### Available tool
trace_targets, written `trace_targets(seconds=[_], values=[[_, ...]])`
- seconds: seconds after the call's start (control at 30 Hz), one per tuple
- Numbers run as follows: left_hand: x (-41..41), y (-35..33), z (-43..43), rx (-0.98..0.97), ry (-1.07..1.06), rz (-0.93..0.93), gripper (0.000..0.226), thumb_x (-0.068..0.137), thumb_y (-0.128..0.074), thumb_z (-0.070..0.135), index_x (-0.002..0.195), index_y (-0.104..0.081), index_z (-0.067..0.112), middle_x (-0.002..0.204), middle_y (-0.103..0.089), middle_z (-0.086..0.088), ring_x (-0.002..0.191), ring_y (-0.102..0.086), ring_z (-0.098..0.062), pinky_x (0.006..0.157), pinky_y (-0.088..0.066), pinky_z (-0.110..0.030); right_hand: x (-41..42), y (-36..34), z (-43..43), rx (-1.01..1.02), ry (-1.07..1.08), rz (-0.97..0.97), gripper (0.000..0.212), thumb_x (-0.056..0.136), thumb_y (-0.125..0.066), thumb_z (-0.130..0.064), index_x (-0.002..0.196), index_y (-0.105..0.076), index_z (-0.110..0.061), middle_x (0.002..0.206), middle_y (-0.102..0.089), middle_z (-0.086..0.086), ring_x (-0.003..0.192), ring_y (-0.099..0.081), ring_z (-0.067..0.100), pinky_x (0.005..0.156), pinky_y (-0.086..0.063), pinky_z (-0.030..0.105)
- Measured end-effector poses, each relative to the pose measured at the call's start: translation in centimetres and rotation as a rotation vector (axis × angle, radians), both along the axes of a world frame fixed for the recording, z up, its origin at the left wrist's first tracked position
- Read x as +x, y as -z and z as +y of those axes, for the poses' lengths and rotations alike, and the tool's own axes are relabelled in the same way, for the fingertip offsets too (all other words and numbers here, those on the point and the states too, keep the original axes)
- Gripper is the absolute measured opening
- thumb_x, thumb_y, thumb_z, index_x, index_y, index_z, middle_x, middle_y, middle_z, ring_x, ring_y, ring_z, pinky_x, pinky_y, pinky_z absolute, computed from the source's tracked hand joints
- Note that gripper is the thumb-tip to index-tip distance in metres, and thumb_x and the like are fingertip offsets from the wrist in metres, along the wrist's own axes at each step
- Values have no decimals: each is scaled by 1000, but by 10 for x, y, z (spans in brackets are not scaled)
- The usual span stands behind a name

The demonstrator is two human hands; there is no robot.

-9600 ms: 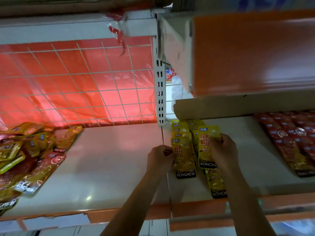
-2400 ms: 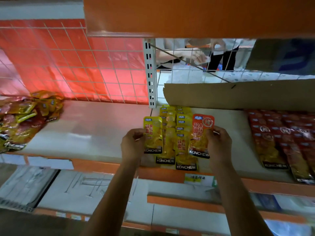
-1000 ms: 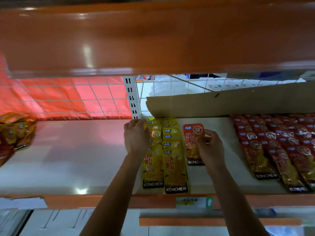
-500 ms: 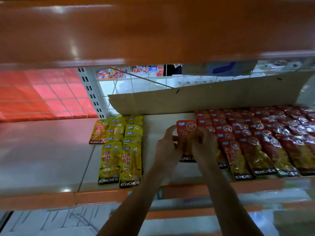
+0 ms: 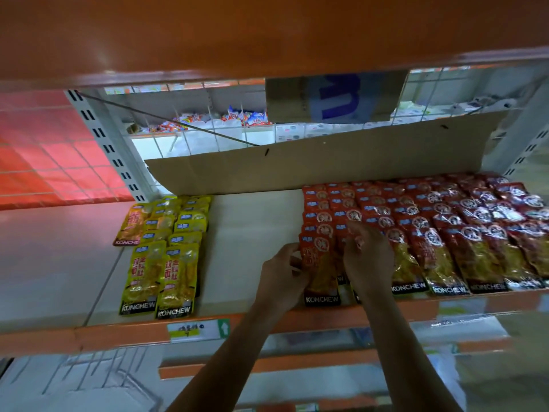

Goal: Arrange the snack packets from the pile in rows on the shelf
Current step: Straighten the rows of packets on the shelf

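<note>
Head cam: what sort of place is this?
Probably a retail shop, mid-restock: a shelf with an orange front rail and price label, identical red snack packets and yellow snack packets laid in rows, more packaged goods behind the wire back.

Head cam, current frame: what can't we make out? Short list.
Head view: the right hand covers front packets of the red rows; whether it grips one is unclear.
Those rows are cut off by the right frame edge.
The red packet: left edge pinched and hidden by the left hand.
The shelf label: print too small.
The far-shelf goods: blurred, partly behind the cardboard sheet.
The pile: out of frame.
</note>
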State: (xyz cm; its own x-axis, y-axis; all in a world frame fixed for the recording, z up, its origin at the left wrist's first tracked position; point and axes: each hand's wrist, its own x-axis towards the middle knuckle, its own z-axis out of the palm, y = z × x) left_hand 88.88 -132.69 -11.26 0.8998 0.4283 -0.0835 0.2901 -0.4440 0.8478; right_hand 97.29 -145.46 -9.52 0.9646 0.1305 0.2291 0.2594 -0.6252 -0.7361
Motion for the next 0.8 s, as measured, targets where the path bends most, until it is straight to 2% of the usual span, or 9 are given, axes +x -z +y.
trace_targets(seconds=[0.13,0.4,0.5,0.57,0.67,0.8], values=[[-1,-3,-7,140,-35,-7,48,86,-67,36,131,-53,23,109,-69,2,87,-65,-8,76,-49,-17,-1,3,-5,-4,-24,5,32,93,-54,-6,123,-61,-12,123,-62,7,117,-55,24,95,-41,31],[3,-5,-19,207,-45,29,51,88,-66,38,133,-52,19,109,-69,0,91,-67,-14,80,-51,-24,-3,3,-6,-2,-74,9,31,93,-54,-8,123,-61,-11,125,-61,6,119,-54,23,94,-39,28],[3,-5,-21,220,-48,46,53,89,-63,39,135,-50,18,110,-69,-1,92,-68,-15,81,-52,-25,-5,2,-3,3,-96,-3,32,93,-54,-7,124,-60,-11,124,-61,7,118,-54,23,95,-43,31],[2,-6,-19,235,-71,49,52,92,-59,41,136,-49,17,112,-69,-2,94,-67,-15,81,-52,-25,-7,2,1,-8,-106,-13,33,92,-54,-7,124,-60,-14,124,-61,5,116,-54,22,91,-43,29],[-1,-8,-8,306,-145,32,45,93,-56,41,133,-53,20,112,-69,2,92,-66,-11,78,-46,-19,-16,2,13,-39,-144,-63,34,91,-54,-7,123,-61,-16,121,-62,3,114,-54,21,87,-42,26],[-12,-13,20,401,-238,-11,38,91,-59,38,125,-60,22,108,-69,3,88,-65,-9,75,-44,-18,-34,1,42,-64,-251,-107,34,85,-57,-1,118,-65,-10,116,-65,9,111,-57,27,92,-43,31]])
